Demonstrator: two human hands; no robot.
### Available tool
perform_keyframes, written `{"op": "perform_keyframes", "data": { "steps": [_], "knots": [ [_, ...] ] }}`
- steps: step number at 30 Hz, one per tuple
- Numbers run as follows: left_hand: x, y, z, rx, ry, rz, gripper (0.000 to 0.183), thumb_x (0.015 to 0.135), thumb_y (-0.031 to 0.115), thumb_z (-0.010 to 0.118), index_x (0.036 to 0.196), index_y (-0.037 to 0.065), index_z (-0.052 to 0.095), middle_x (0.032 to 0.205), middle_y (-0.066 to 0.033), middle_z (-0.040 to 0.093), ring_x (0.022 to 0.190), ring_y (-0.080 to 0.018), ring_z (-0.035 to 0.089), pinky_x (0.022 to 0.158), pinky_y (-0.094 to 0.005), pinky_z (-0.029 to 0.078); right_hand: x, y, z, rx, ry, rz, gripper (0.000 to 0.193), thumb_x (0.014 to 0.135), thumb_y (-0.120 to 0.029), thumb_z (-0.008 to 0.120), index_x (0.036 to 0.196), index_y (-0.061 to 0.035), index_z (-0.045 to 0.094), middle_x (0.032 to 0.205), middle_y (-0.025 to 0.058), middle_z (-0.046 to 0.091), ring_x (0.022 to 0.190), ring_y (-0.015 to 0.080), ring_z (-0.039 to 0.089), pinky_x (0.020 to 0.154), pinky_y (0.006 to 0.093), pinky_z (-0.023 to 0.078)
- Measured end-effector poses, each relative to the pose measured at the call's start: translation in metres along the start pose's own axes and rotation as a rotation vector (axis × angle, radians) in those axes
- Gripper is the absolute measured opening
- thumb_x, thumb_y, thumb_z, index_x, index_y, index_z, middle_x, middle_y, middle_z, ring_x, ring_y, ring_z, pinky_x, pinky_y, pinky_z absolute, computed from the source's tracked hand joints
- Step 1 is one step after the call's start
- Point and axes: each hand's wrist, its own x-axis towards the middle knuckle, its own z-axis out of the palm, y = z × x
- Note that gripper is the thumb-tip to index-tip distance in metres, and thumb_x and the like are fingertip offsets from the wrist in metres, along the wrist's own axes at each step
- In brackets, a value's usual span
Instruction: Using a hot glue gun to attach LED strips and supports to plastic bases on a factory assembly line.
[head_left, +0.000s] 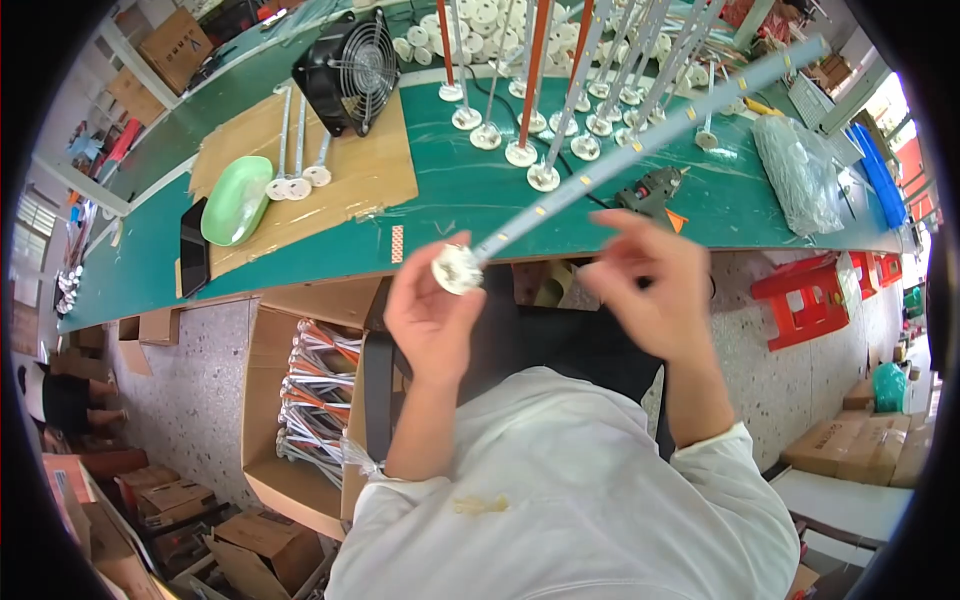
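My left hand point(432, 310) grips a round white disc point(458, 270) by its rim, just in front of the table edge. From the disc a long grey LED strip rod point(600, 172) slants up to the far right, with small yellowish chips along it. Below the rod, my right hand point(650, 285) hovers with thumb and forefinger apart, a little blurred, and nothing shows between them. Beyond it a dark glue gun point(652, 190) lies on the green table point(350, 238). Several similar rods, grey and orange, stand upright on white discs point(543, 178) behind.
A black fan point(350, 75) stands on cardboard point(375, 170) at the left, near a green dish point(237, 200) and a phone point(195, 245). Below, an open box point(262, 420) holds many rods. Red stools point(800, 300) and a clear plastic bag point(795, 165) are at the right.
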Motion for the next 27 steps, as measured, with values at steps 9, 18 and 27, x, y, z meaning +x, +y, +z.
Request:
{"op": "perform_keyframes", "data": {
  "steps": [9,18,27],
  "knots": [
    [0.012,0.003,-0.019,0.245,-0.015,0.099,0.062,0.07,-0.01,0.074,0.126,-0.002,0.049,0.127,-0.0163,0.055,0.118,-0.0232,0.053,0.096,-0.0346,0.045,0.06,-0.028,0.088,0.254,-0.031,-0.087,0.012,0.08,-0.009,0.071,0.086,0.0014,0.067,0.065,0.0046,0.064,0.051,0.0084,0.059,0.043,0.0233,0.043],
    [0.018,0.016,-0.044,0.502,0.186,0.237,0.051,0.073,-0.003,0.075,0.119,-0.002,0.055,0.115,-0.0142,0.061,0.103,-0.0199,0.06,0.083,-0.0294,0.05,0.172,0.03,0.15,-0.458,0.085,-0.428,0.017,0.086,-0.016,0.059,0.081,-0.001,0.066,0.071,0.0185,0.064,0.066,0.0356,0.063,0.063,0.0414,0.049],
    [0.016,0.029,-0.041,0.576,0.062,0.301,0.046,0.072,0.001,0.075,0.115,0.001,0.06,0.107,-0.0114,0.064,0.091,-0.0194,0.061,0.075,-0.0288,0.049,0.166,0.029,0.144,-0.498,0.057,-0.253,0.023,0.086,-0.023,0.064,0.085,0.0002,0.063,0.063,0.0135,0.062,0.057,0.0274,0.062,0.056,0.0361,0.047]
  ]
}}
